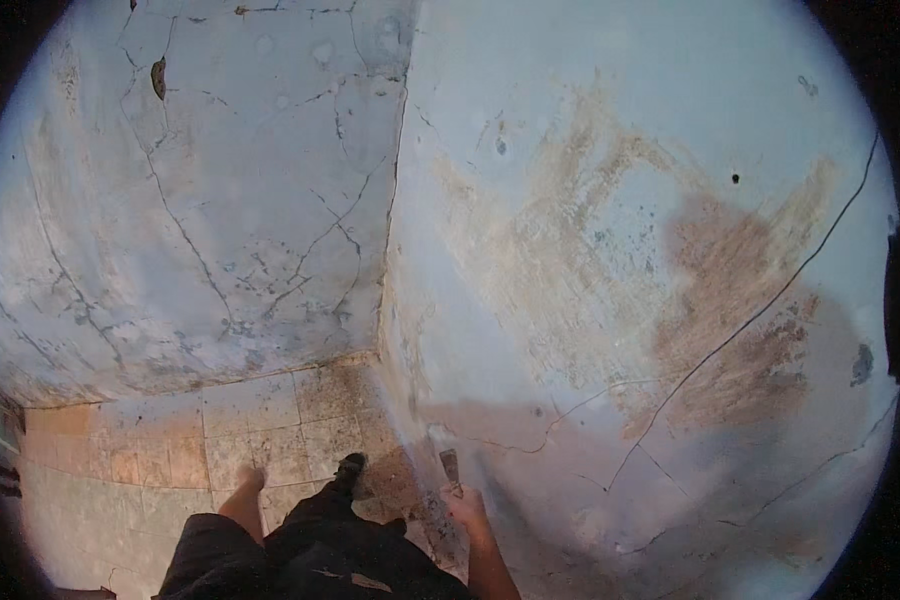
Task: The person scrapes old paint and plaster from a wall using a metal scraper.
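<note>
My right hand (465, 506) is closed round a putty knife (450, 465). Its flat, worn-looking blade points up and away from me, close to the lower part of the right wall (530, 440). I cannot tell whether the blade touches the wall. My left arm hangs low beside my dark clothing, with my left hand (254, 478) over the tiled floor. Its fingers are too small and unclear to read, and no object shows in it.
The left wall (260, 180) has long cracks and meets the right wall at a corner. Scraped beige and brown patches (735, 310) mark the right wall, with a dark line running diagonally across. Dirt speckles the floor tiles (250, 410) near the corner. My black shoe (349, 468) stands there.
</note>
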`<state>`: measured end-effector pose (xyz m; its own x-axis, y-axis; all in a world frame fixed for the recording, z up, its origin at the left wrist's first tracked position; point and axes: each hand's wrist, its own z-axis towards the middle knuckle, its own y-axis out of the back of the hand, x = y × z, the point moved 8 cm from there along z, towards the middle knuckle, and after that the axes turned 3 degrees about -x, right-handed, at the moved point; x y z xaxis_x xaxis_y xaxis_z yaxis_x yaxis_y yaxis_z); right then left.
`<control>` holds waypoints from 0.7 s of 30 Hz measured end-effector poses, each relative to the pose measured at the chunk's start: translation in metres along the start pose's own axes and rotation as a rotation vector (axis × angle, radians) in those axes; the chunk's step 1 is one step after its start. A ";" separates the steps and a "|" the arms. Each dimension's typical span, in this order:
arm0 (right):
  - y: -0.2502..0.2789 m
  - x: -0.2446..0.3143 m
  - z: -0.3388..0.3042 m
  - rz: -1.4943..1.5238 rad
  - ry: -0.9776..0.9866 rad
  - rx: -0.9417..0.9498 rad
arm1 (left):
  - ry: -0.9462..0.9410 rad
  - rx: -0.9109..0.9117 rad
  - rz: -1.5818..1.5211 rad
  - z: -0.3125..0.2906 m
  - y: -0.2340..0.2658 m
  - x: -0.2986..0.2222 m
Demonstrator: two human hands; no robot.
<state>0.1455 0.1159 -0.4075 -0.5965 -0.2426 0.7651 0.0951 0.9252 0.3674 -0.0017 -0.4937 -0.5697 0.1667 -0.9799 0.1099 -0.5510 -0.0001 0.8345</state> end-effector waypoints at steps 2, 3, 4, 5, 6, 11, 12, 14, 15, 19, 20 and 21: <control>0.003 -0.009 -0.012 0.124 -0.030 -0.058 | 0.067 0.013 -0.045 -0.038 -0.006 0.063; 0.002 -0.010 -0.015 0.124 -0.030 -0.067 | 0.059 0.011 -0.046 -0.069 -0.015 0.097; -0.008 -0.007 -0.016 0.163 -0.035 -0.059 | -0.516 0.293 0.238 -0.066 -0.008 0.086; -0.017 -0.007 -0.017 0.198 -0.043 -0.059 | -0.507 0.284 0.236 -0.097 -0.034 0.091; -0.029 -0.004 -0.017 0.197 -0.026 -0.035 | -0.339 0.291 0.433 -0.089 -0.032 0.119; -0.033 0.036 -0.059 -0.253 0.210 -0.061 | 0.038 -0.155 -0.217 -0.048 0.090 0.037; -0.043 0.074 -0.072 -0.248 0.235 -0.043 | 0.137 -0.195 -0.444 -0.034 0.099 0.040; -0.077 0.118 -0.103 -0.037 -0.136 0.312 | -0.173 0.006 -0.425 -0.001 0.133 -0.018; -0.082 0.142 -0.113 -0.035 -0.137 0.299 | -0.347 -0.211 -0.398 -0.013 0.172 -0.053; -0.156 0.196 -0.117 0.517 0.085 0.650 | -0.733 0.072 -0.919 -0.043 0.258 -0.091; -0.161 0.191 -0.102 0.769 0.298 0.770 | -0.772 0.086 -0.903 -0.056 0.283 -0.087; -0.152 0.107 -0.050 0.848 0.061 0.636 | -0.780 0.561 -1.161 -0.092 0.307 -0.102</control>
<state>0.1074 -0.0651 -0.3551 -0.4875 0.5560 0.6731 0.0162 0.7766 -0.6298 -0.1125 -0.3753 -0.2750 0.3527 -0.2395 -0.9046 -0.6844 -0.7253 -0.0748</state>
